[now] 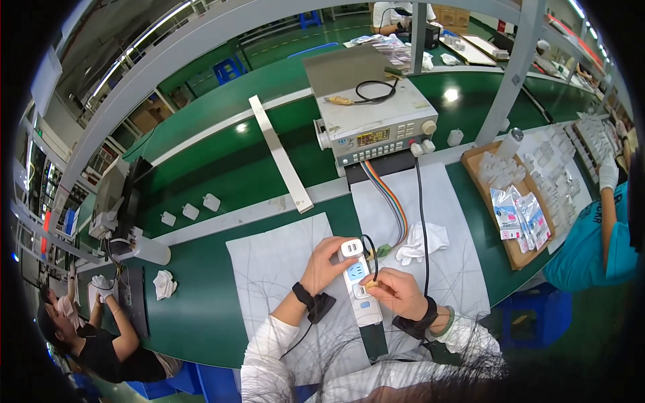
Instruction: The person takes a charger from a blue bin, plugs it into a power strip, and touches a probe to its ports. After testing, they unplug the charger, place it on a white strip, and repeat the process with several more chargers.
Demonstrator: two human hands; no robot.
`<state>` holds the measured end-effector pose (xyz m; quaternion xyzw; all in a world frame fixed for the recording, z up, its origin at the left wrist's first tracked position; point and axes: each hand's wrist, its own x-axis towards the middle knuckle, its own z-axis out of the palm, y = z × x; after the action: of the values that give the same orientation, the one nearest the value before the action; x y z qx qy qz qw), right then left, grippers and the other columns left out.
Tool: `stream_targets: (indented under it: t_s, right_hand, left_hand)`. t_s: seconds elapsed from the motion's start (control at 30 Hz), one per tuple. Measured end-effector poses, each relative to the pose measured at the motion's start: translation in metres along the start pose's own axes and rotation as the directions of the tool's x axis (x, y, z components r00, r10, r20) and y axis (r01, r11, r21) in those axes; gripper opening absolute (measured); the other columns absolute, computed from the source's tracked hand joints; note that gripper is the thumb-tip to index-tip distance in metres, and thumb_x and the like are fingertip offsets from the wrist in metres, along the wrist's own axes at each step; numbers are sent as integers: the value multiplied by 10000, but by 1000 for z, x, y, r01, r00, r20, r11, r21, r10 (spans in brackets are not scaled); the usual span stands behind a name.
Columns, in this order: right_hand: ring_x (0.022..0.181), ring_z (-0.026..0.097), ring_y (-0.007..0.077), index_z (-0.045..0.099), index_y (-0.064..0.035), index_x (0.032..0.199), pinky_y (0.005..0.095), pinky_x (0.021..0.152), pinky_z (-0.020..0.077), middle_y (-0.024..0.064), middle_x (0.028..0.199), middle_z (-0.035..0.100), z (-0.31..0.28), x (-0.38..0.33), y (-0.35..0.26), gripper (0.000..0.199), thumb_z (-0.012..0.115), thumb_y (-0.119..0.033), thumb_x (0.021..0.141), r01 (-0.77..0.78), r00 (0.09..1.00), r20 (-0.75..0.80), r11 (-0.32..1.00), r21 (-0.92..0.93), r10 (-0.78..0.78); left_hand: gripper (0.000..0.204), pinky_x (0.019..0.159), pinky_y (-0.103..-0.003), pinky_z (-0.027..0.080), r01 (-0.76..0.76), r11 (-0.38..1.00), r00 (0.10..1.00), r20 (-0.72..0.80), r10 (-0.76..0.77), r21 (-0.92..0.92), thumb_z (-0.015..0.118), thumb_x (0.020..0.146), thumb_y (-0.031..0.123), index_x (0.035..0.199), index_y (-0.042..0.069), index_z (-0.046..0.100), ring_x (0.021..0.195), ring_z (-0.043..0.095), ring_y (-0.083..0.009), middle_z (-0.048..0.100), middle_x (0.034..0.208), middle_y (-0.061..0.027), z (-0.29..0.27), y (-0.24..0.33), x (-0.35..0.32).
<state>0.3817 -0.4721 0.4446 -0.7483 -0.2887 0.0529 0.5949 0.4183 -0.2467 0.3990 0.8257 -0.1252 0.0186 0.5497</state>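
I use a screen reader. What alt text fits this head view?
A left hand steadies a white power strip on a green workbench while the right hand presses a small probe against it. A grey test instrument sits behind, with co-workers at either side.

Both forearms are seen rising from the lower edge, sleeved in white, and each wrist is ringed by 1 dark band. The left hand (325,263) is reached forward and to the right, fingers curled, thumb tucked beside them. The right hand (398,290) is held lower and closer to the body, turned inward, its fingers bunched in a pinch at the tips. The 2 hands are kept near each other, their fingertips just apart.
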Motion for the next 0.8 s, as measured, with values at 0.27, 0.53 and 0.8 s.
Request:
stream_targets:
  t_s: [0.27, 0.53, 0.8]
  right_hand:
    - [625, 588, 168, 666, -75, 1057, 262, 560, 467, 63, 799, 581, 5, -1, 4, 211, 681, -131, 855, 79, 997, 36, 984, -159, -74]
    - [620, 590, 174, 669, -83, 1061, 263, 562, 472, 57, 812, 588, 11, 2, 0, 221, 690, -146, 851, 93, 994, 70, 993, -72, -88]
    - [637, 597, 174, 671, -84, 1064, 263, 575, 479, 58, 845, 600, 5, -1, 9, 227, 693, -159, 851, 50, 995, 90, 997, -63, -44]
  left_hand:
    - [473, 955, -324, 448, -46, 956, 979, -203, -15, -289, 699, 806, 50, 1265, 86, 592, 1092, 561, -223, 569, 1201, -112, -22, 10, 17]
    - [376, 819, -413, 506, -48, 652, 995, -25, 101, 757, 655, 747, 49, 1116, 120, 638, 936, 606, -321, 616, 1017, -149, -101, -15, 157]
    - [177, 755, -440, 537, 44, 366, 995, -75, 71, 930, 590, 821, 138, 983, 150, 661, 978, 617, -303, 651, 991, -70, -132, -34, 169]
